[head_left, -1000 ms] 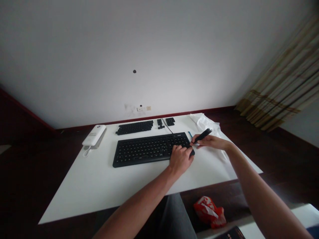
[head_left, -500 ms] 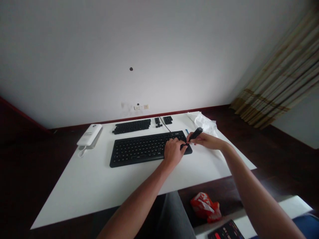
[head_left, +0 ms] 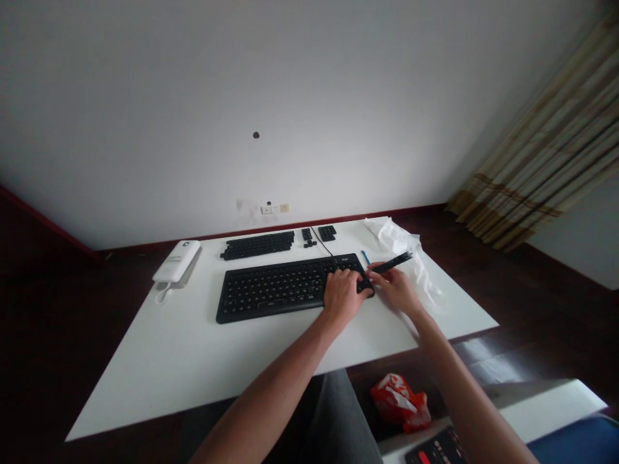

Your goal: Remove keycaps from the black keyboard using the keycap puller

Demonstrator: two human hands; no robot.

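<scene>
A black computer keyboard (head_left: 271, 290) lies on the white table (head_left: 145, 367), with its keycaps in place. My left hand (head_left: 342, 296) rests curled on the keys near the keyboard's right end. Just beside it, my right hand (head_left: 394, 288) grips a slim black brush-like tool (head_left: 393, 262), whose tip points right and away from the keyboard. The tool's lower end sits close to the keyboard's right corner, partly hidden by my fingers.
Beyond the keyboard lie loose black key rows (head_left: 257, 245) and a small black key block (head_left: 327, 232). A thin black cable (head_left: 322, 241) runs there. A blue stick (head_left: 365, 258) and crumpled white material (head_left: 399, 241) lie right. A white telephone (head_left: 176, 261) stands left.
My right hand has moved lower and nearer the keyboard. The black tool has swung from a steep angle to a flatter one, pointing more to the right.
</scene>
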